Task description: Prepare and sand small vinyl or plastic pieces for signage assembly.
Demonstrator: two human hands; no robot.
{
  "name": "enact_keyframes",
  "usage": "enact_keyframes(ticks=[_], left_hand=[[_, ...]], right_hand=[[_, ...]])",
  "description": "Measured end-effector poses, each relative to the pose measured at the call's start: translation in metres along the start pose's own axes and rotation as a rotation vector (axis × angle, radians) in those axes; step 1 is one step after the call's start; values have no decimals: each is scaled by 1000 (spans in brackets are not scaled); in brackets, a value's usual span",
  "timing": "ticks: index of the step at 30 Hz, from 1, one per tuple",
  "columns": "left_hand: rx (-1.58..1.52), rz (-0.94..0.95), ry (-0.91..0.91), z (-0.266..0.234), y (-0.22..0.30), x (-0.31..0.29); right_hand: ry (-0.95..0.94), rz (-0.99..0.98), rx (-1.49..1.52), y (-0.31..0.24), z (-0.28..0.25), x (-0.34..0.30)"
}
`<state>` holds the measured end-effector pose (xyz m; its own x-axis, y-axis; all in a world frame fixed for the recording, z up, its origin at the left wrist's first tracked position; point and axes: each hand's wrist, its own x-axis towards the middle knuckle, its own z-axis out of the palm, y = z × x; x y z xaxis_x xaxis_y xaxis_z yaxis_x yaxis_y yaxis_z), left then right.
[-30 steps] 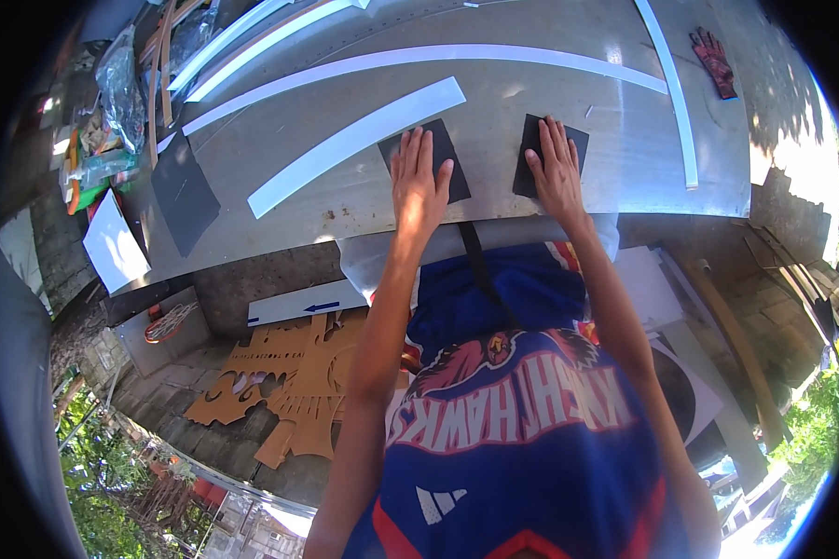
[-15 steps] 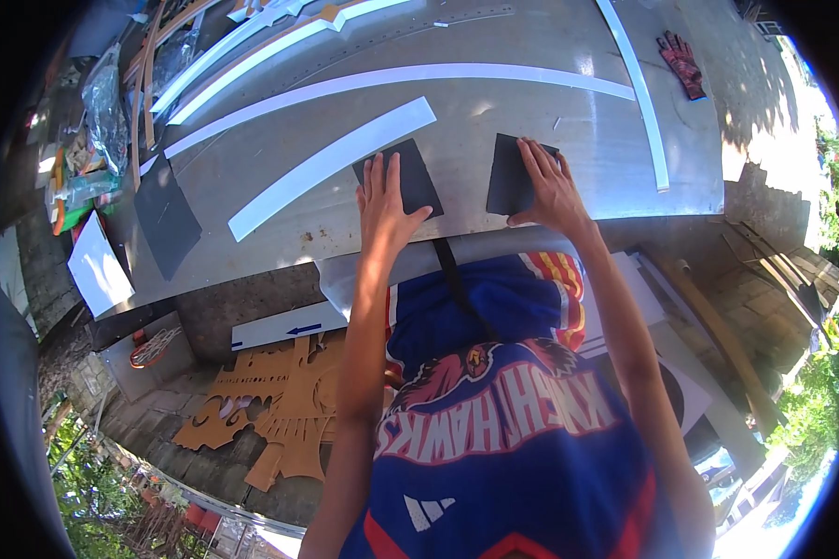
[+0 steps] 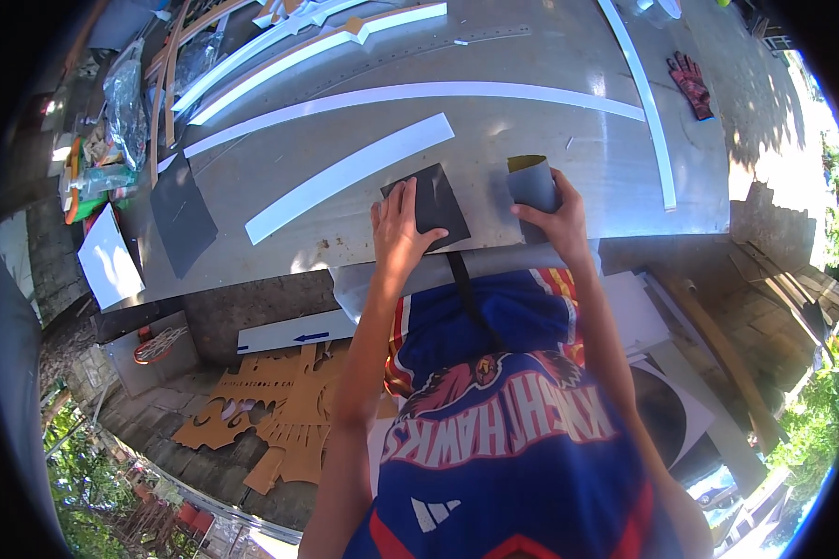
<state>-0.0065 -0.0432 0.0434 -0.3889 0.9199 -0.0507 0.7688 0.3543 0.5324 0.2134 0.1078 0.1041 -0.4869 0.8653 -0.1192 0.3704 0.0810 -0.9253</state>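
Observation:
My left hand (image 3: 400, 229) lies with fingers stretched over a dark grey sheet of sandpaper (image 3: 445, 198), which rests flat at the table's near edge. To its right, my right hand (image 3: 557, 218) grips a second piece of sandpaper (image 3: 531, 186). This piece is bent into a curl, grey outside, with a yellowish inner face at its top. My thumb is on the near side and the fingers wrap round the right side, partly hidden. A larger dark grey sheet (image 3: 184, 219) lies farther left on the table.
The metal table (image 3: 345, 242) carries a short white strip (image 3: 350, 177), a long curved strip (image 3: 419, 90) and another strip (image 3: 639, 102) at right. A red glove (image 3: 690, 86) lies at far right. Cut brown boards (image 3: 298, 405) are below the table at left.
The right-hand sandpaper lay flat under my spread fingers before; now it is curled up in my grip. My left hand stays on its sheet. The whole view has shifted slightly.

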Motion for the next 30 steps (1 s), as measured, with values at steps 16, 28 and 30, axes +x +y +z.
enact_keyframes(ticks=[16,28,30], left_hand=[[-93,-136,75,-7,-52,22],[-378,-267,-143,-35,-39,26],[-460,-242,-79,-51,-46,22]], right_hand=[[-64,285,583,-37,21,-16],[4,362,509,-27,33,-24],[-9,341,500,-39,33,-27]])
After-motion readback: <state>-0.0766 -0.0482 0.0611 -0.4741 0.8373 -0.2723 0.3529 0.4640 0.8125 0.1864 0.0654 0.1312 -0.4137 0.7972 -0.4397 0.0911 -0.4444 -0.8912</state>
